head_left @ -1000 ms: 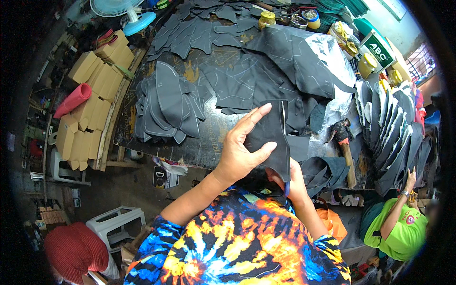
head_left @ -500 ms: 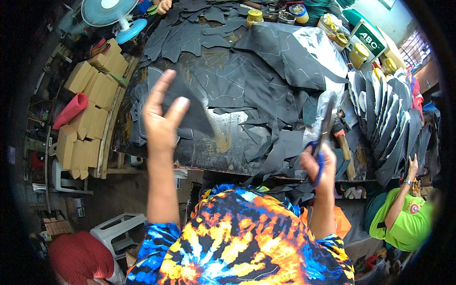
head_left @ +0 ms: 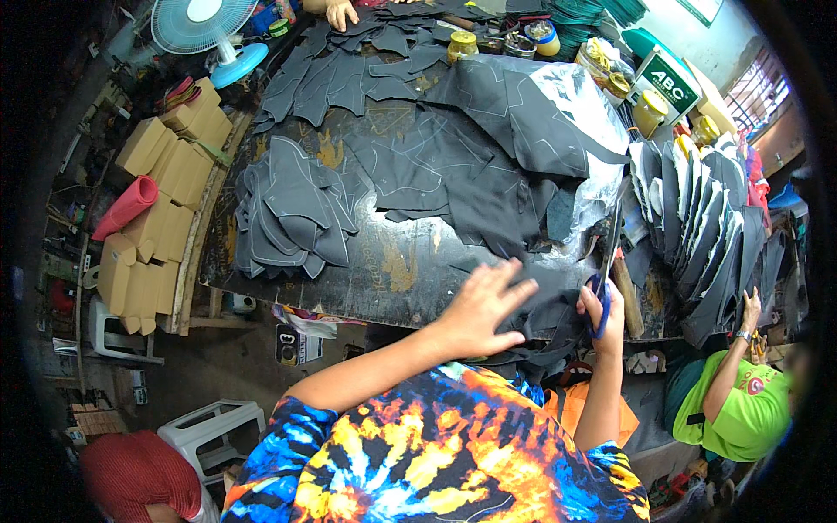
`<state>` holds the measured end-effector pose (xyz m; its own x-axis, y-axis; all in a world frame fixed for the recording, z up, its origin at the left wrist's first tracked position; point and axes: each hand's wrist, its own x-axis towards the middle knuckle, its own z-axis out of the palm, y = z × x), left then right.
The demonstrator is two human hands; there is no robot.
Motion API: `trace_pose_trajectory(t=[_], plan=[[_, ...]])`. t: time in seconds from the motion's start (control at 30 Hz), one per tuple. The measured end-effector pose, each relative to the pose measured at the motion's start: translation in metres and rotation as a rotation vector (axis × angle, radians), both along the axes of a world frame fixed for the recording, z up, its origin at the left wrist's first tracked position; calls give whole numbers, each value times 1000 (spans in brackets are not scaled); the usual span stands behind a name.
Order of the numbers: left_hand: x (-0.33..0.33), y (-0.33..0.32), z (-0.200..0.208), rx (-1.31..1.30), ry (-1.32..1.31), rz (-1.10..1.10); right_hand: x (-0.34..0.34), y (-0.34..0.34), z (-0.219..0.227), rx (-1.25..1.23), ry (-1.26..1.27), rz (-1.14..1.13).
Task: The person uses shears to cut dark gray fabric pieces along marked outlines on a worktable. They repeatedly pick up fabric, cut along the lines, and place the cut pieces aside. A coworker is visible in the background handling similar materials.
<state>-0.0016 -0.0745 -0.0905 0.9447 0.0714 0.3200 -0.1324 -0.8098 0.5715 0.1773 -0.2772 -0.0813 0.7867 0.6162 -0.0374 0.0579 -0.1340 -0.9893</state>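
Note:
My left hand (head_left: 490, 307) reaches across the table's front edge with its fingers spread, slightly blurred. It hovers over or brushes black material scraps (head_left: 545, 279); I cannot tell whether it touches them. Blue-handled scissors (head_left: 601, 307) are in my right hand (head_left: 610, 329), their blades pointing up and away. To the left lies a stack of cut black pieces (head_left: 301, 205) with pale outlines drawn on them. Beyond my hands, a larger black sheet (head_left: 497, 96) with similar lines is spread partly over clear plastic (head_left: 602, 105).
A hammer (head_left: 626, 292) lies right of the scissors. Jars (head_left: 649, 113) and a row of black-and-white pieces (head_left: 697, 209) line the right side. Cardboard boxes (head_left: 166, 205) and a fan (head_left: 205, 26) are at left. A co-worker in green (head_left: 741, 397) sits at right; another person's hand (head_left: 340, 13) shows at the far edge.
My left hand has let go of a dark cut piece at the left stack and swung right to the scraps. My right hand, still with the scissors, has shifted slightly right.

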Motion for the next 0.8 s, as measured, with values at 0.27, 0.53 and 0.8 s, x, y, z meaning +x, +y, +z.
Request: trace_pose_trajectory(t=[0.27,0.53,0.8], plan=[[36,-31,2,-285,43,-588,-7,-9,59,152,-13,3],[30,40,5,-1040,-89,-97,-15,91,61,-40,-116,432],[32,105,-24,-1778,-306,-145,-61,204,-5,127,180,510]])
